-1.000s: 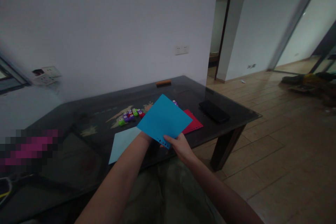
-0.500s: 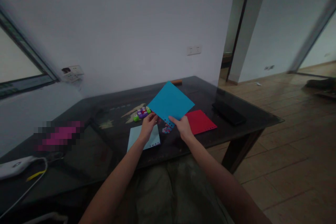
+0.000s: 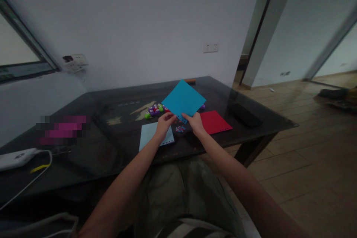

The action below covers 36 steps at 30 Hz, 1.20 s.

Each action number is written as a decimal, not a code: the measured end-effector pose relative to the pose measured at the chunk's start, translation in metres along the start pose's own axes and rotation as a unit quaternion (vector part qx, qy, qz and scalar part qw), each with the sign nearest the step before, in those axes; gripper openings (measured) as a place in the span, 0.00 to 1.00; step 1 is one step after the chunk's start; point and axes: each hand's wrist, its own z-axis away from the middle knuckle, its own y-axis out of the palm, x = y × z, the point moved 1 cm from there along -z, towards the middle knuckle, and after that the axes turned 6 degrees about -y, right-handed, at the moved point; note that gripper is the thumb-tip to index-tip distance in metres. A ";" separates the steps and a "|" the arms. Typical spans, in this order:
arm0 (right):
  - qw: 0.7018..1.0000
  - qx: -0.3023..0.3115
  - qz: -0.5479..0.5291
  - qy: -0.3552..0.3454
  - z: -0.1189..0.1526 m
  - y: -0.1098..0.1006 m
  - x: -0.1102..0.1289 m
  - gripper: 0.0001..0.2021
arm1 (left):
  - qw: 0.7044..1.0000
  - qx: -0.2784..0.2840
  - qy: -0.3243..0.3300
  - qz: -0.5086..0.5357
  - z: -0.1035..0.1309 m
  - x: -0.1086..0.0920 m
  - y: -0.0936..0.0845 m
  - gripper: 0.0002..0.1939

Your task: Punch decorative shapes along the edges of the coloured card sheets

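A blue sheet [image 3: 184, 98] with punched holes along its lower edge is tilted up over the table, one corner pointing away from me. My right hand [image 3: 195, 122] pinches its near corner, thumb on top. Beside the sheet's lower left edge is my left hand [image 3: 165, 123], fingertips pressed together; what they hold, if anything, is too small to make out. Below the hands lies a little heap of small coloured pieces [image 3: 180, 129]. A pale blue punched sheet [image 3: 149, 134] lies partly under my left forearm, and a red punched sheet [image 3: 216, 122] lies right of my right hand.
Behind the hands stand several coloured balls with eyes [image 3: 156, 109], partly hidden by the blue sheet. A black oblong object [image 3: 245, 115] lies at the right of the dark table [image 3: 111, 145]. At the left are a white power strip [image 3: 18, 158] with its cable and a blurred pink item [image 3: 64, 128].
The view has shifted slightly, so the table sits higher in it. My left hand has come a little closer to the punched edge of the blue sheet; my right hand keeps its hold.
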 end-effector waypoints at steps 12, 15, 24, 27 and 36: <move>0.999 -0.005 -0.012 0.029 0.005 -0.005 0.003 0.19 | 1.000 0.001 0.016 0.002 0.001 -0.001 0.000 0.13; 0.999 -0.004 -0.023 0.031 0.006 -0.006 0.003 0.19 | 1.000 -0.012 0.016 -0.005 0.001 -0.001 0.000 0.14; 0.999 -0.008 -0.016 0.027 0.009 -0.006 0.007 0.20 | 1.000 -0.028 0.001 -0.011 0.002 -0.001 -0.001 0.15; 0.999 -0.010 -0.012 0.029 0.009 -0.006 0.007 0.20 | 1.000 -0.021 0.007 -0.006 0.002 -0.001 0.000 0.14; 0.998 -0.009 -0.019 0.061 0.008 -0.006 0.008 0.19 | 1.000 0.006 0.013 0.008 0.004 -0.004 0.003 0.13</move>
